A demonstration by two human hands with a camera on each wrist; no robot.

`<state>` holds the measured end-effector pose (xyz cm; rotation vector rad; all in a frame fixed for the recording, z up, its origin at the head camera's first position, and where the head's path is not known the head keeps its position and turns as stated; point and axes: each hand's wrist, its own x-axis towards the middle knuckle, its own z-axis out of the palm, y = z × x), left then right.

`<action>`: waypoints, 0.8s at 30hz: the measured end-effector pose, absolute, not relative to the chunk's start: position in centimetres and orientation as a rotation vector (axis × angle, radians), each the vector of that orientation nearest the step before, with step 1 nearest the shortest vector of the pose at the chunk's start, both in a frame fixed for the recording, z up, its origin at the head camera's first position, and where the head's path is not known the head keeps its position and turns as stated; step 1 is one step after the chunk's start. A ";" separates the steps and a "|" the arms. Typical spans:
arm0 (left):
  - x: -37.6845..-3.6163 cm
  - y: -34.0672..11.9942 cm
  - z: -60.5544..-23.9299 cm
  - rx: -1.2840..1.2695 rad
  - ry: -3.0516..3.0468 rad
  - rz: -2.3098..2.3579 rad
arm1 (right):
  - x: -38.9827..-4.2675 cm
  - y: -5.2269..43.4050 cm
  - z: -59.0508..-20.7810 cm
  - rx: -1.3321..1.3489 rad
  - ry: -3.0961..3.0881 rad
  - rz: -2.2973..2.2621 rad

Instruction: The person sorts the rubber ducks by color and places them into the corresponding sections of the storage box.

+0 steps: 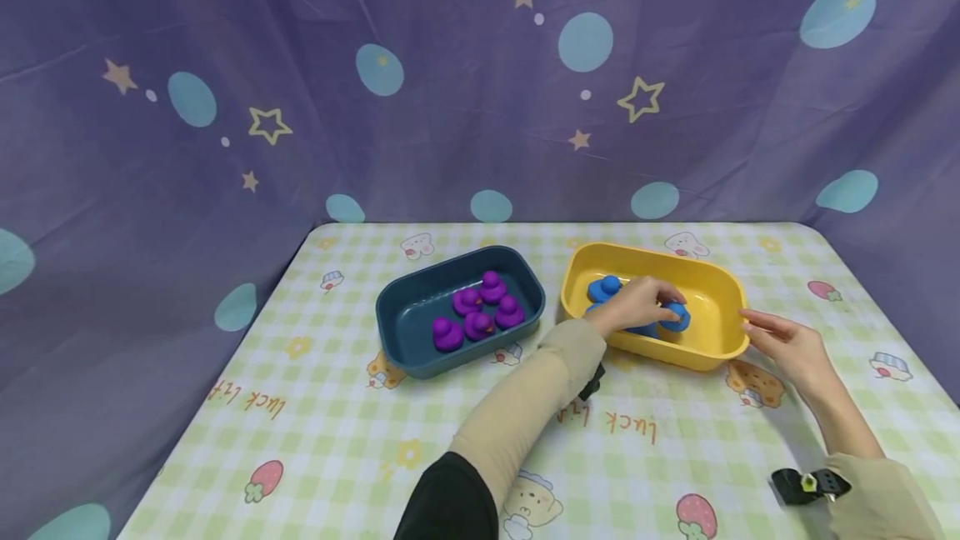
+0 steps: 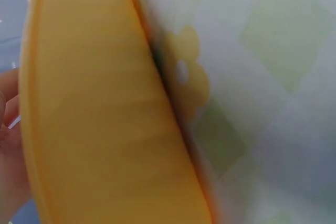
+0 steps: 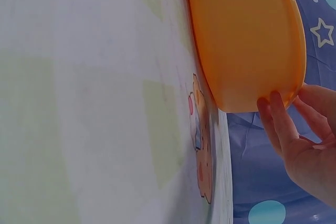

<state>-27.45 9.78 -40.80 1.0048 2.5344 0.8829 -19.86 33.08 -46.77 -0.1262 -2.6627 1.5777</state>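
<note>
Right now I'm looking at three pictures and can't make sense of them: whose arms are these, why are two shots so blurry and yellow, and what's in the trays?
No machine here: a person works with bare hands, wearing a camera on the head and one on each wrist. The wide picture is the head view. On the checked tablecloth stand a dark blue tray holding five purple ducks and a yellow tray holding blue ducks. The left hand reaches into the yellow tray and grips a blue duck. The right hand rests open-fingered against that tray's end. The two blurry shots are the wrist views, pressed close to the yellow tray's outer wall.
</note>
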 end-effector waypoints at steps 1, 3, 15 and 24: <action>-27.5 9.9 -40.9 1.008 2.534 0.876 | -20.2 33.5 -47.5 -0.136 -2.671 1.563; -27.6 10.0 -41.2 1.024 2.537 0.855 | -20.9 34.2 -48.9 -0.164 -2.686 1.534; -27.8 10.4 -41.4 0.989 2.558 0.794 | -19.3 32.3 -45.6 -0.122 -2.653 1.598; -27.8 10.9 -41.4 0.981 2.572 0.750 | -18.4 31.3 -43.9 -0.123 -2.630 1.614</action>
